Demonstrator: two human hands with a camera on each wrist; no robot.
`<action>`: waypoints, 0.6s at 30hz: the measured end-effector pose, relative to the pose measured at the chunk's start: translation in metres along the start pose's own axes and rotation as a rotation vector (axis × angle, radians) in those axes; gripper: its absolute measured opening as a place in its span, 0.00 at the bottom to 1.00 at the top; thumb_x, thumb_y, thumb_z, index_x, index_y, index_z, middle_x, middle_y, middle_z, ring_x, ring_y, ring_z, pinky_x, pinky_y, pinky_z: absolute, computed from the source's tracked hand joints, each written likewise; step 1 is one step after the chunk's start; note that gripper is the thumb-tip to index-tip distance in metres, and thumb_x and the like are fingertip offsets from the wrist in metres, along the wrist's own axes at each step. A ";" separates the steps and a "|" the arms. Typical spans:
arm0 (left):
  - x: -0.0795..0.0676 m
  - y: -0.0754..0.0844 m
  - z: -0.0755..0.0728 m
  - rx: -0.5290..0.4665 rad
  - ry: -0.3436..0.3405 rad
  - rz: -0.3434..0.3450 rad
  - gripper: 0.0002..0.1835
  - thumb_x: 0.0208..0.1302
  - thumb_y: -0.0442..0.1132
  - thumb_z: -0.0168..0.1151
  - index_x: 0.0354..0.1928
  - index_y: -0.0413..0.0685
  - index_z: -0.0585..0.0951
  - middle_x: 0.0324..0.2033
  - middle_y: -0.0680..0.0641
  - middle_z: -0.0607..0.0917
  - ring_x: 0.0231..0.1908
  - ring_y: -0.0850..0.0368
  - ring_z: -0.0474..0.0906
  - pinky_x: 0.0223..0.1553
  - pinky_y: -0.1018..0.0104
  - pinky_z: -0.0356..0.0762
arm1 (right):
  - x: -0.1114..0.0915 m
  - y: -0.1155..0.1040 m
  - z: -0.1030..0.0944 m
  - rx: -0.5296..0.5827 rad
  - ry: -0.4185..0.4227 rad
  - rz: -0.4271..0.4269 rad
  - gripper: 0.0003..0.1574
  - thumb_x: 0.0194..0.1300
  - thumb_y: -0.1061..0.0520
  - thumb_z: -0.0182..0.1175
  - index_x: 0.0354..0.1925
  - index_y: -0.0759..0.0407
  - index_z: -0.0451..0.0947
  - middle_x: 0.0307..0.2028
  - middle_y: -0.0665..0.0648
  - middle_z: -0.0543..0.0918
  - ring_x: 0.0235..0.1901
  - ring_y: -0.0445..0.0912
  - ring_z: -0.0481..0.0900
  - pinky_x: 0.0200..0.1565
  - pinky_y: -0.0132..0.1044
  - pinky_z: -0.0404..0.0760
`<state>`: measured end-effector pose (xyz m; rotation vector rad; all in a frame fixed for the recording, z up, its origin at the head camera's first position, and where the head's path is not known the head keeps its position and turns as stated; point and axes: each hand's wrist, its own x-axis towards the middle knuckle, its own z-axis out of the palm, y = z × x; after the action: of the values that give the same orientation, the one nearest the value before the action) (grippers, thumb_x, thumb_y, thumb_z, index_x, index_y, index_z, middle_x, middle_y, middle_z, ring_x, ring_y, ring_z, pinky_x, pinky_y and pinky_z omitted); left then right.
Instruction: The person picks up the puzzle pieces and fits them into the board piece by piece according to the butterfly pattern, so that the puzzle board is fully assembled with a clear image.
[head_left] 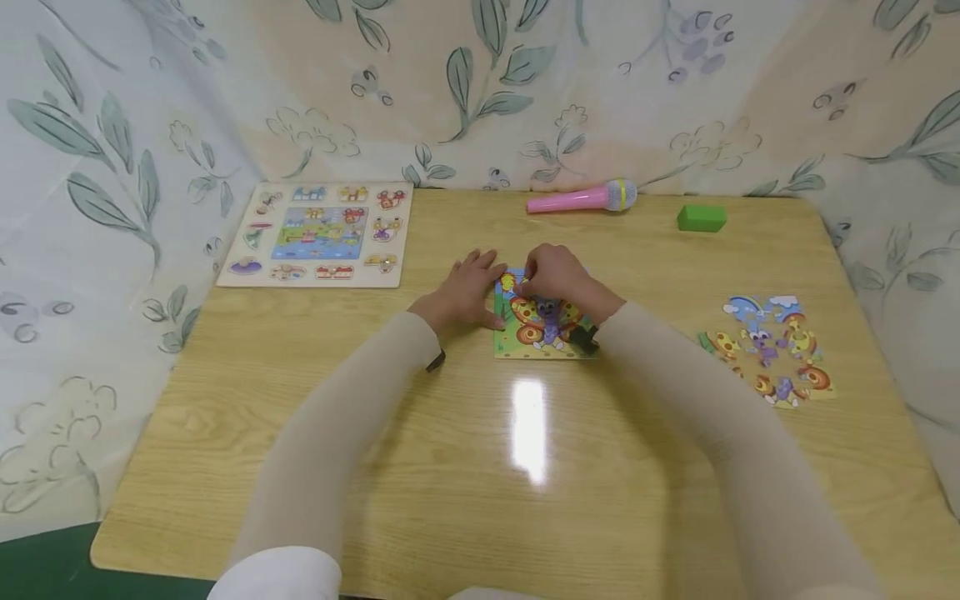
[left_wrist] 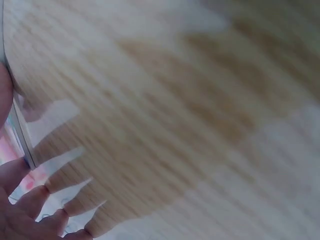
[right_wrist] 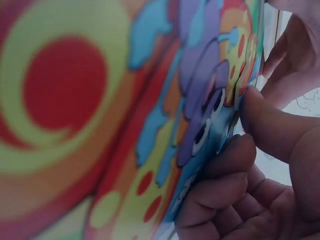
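A square butterfly puzzle board [head_left: 510, 342] lies flat on the table, with a purple-faced butterfly on a green and blue picture. My left hand [head_left: 468, 287] rests at the board's left side, its fingers spread and extended, thumb by the edge. Over the board's top part is my right hand [head_left: 558, 273], fingers curled. In the right wrist view its thumb and fingers pinch a small puzzle piece [right_wrist: 243, 80] against the picture; the piece is partly hidden. Loose butterfly puzzle pieces [head_left: 765, 348] lie grouped on the right of the table.
Back left on the wooden table [head_left: 450, 467] lies a wooden puzzle board [head_left: 307, 279] with vehicle and building pieces. A pink toy microphone [head_left: 570, 201] and a green block [head_left: 702, 218] are along the back, before a leaf-patterned cloth [head_left: 480, 100].
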<state>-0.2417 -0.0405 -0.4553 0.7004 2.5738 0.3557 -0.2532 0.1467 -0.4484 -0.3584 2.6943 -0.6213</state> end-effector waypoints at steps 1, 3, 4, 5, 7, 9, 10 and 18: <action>0.001 0.000 0.000 0.003 0.003 0.001 0.55 0.49 0.61 0.71 0.75 0.51 0.55 0.76 0.45 0.44 0.76 0.43 0.34 0.73 0.43 0.40 | 0.001 0.000 -0.001 -0.007 -0.001 0.009 0.19 0.57 0.46 0.68 0.31 0.61 0.79 0.31 0.57 0.81 0.30 0.49 0.74 0.33 0.38 0.74; 0.002 -0.001 -0.001 0.004 0.004 0.005 0.56 0.48 0.62 0.71 0.75 0.50 0.55 0.76 0.44 0.44 0.76 0.43 0.34 0.73 0.43 0.40 | 0.002 -0.001 -0.001 -0.010 0.000 0.023 0.19 0.56 0.46 0.68 0.31 0.61 0.79 0.32 0.58 0.81 0.30 0.50 0.75 0.33 0.39 0.75; 0.002 -0.001 -0.002 0.001 0.004 0.008 0.56 0.48 0.62 0.71 0.75 0.50 0.55 0.76 0.44 0.44 0.76 0.42 0.34 0.73 0.42 0.40 | 0.002 -0.002 -0.001 -0.012 0.000 0.028 0.19 0.56 0.46 0.68 0.31 0.61 0.79 0.32 0.58 0.81 0.30 0.50 0.75 0.33 0.39 0.75; 0.002 -0.001 -0.002 -0.002 0.003 0.012 0.56 0.48 0.61 0.71 0.75 0.50 0.55 0.76 0.44 0.44 0.76 0.42 0.34 0.73 0.42 0.40 | 0.002 -0.003 -0.001 -0.014 0.002 0.034 0.19 0.56 0.46 0.68 0.31 0.61 0.79 0.32 0.58 0.82 0.30 0.50 0.76 0.33 0.39 0.75; 0.002 -0.002 -0.003 -0.011 0.005 0.020 0.56 0.47 0.61 0.72 0.75 0.49 0.55 0.76 0.43 0.44 0.75 0.41 0.34 0.73 0.41 0.40 | 0.002 -0.005 -0.001 -0.023 0.010 0.051 0.18 0.56 0.46 0.68 0.31 0.60 0.79 0.32 0.58 0.82 0.31 0.50 0.76 0.33 0.40 0.75; 0.002 -0.003 -0.003 -0.018 0.004 0.023 0.56 0.47 0.61 0.72 0.74 0.49 0.55 0.76 0.42 0.45 0.75 0.41 0.34 0.72 0.41 0.40 | 0.003 -0.007 0.000 -0.033 0.020 0.064 0.18 0.55 0.46 0.67 0.31 0.60 0.79 0.32 0.58 0.82 0.31 0.51 0.76 0.34 0.42 0.76; 0.002 -0.003 -0.003 -0.020 0.004 0.023 0.56 0.47 0.60 0.72 0.74 0.49 0.55 0.76 0.42 0.45 0.75 0.40 0.34 0.72 0.40 0.40 | 0.004 -0.008 0.001 -0.042 0.026 0.070 0.18 0.56 0.47 0.67 0.32 0.61 0.79 0.32 0.58 0.82 0.32 0.51 0.77 0.35 0.42 0.77; 0.002 -0.005 -0.002 -0.037 0.007 0.026 0.56 0.47 0.60 0.72 0.75 0.50 0.55 0.76 0.43 0.45 0.75 0.41 0.33 0.72 0.40 0.39 | 0.013 -0.013 0.003 -0.101 0.077 0.164 0.23 0.57 0.46 0.64 0.42 0.58 0.68 0.33 0.60 0.79 0.30 0.53 0.77 0.28 0.45 0.77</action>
<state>-0.2465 -0.0440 -0.4564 0.7208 2.5597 0.4133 -0.2615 0.1304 -0.4489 -0.1391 2.7995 -0.4616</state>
